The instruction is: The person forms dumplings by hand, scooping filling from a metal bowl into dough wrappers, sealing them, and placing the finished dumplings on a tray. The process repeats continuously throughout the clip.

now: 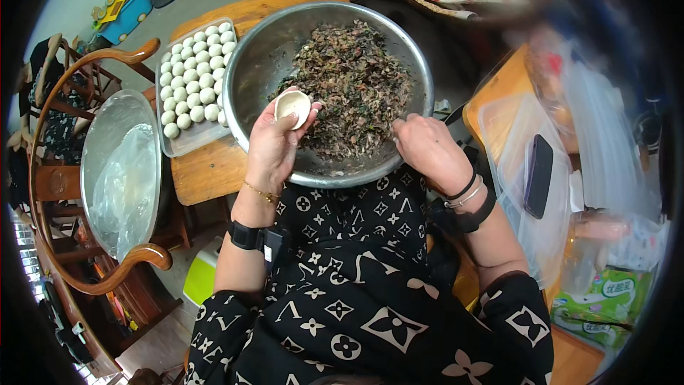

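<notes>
My left hand (272, 141) holds a hollowed cup of pale dough (293, 109), its thumb pressed inside the rim. Under it lies a wide stainless steel bowl (256, 59), partly filled with a chopped, dark green and brownish-pink filling (347, 80). At the filling's right edge, my right hand (425, 144) reaches over the bowl's rim with its fingers curled downward. Its fingertips are hidden, so whether they pinch any filling cannot be seen. Left of the bowl, rows of round pale dough balls (202, 69) sit in a clear plastic tray (200, 145).
A wooden table (208, 171) supports tray and bowl. On a wooden armchair (59, 184) to the left rests a metal basin (120, 101) with a plastic bag (125, 182) in it. At right, a phone (538, 176) lies on clear plastic lids (502, 123), near a green package (598, 299).
</notes>
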Demonstrator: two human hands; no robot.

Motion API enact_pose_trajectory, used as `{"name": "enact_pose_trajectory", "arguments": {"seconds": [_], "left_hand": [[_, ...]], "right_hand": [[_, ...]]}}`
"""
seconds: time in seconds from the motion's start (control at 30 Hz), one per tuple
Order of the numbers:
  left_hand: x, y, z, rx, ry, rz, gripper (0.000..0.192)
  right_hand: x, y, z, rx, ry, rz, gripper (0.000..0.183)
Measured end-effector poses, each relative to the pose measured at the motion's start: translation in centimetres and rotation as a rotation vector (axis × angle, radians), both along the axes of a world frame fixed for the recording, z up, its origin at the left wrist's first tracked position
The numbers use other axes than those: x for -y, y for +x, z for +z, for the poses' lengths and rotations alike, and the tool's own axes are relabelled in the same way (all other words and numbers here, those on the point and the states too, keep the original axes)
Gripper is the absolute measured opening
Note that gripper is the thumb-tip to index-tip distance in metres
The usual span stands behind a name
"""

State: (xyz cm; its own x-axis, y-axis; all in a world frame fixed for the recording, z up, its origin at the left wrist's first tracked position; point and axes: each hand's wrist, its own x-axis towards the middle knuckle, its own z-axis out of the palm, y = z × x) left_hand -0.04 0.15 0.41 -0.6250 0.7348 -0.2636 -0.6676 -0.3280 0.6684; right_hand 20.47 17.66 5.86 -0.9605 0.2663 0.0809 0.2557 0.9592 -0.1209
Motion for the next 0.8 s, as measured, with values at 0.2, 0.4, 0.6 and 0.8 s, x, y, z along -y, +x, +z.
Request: {"name": "enact_pose_trajectory", "arguments": {"seconds": [0.2,0.4,0.6,0.8], "left_hand": [[-0.2,-0.9,-0.7,0.046,0.063,0.044,0.040],[-0.3,-0.8,-0.9,0.067,0.085,0.047,0.041],[-0.2,-0.8,-0.8,0.080,0.120,0.032,0.040],[-0.2,-0.8,-0.5,0.078,0.104,0.031,0.039]], "right_hand": [[-0.2,-0.5,2.1,0.025,0.003,0.003,0.010],[0.7,-1.6,1.5,0.035,0.028,-0.054,0.013],[0.9,-1.7,0.3,0.148,0.080,0.009,0.013],[0.5,-0.5,1.9,0.264,0.079,0.103,0.010]]}}
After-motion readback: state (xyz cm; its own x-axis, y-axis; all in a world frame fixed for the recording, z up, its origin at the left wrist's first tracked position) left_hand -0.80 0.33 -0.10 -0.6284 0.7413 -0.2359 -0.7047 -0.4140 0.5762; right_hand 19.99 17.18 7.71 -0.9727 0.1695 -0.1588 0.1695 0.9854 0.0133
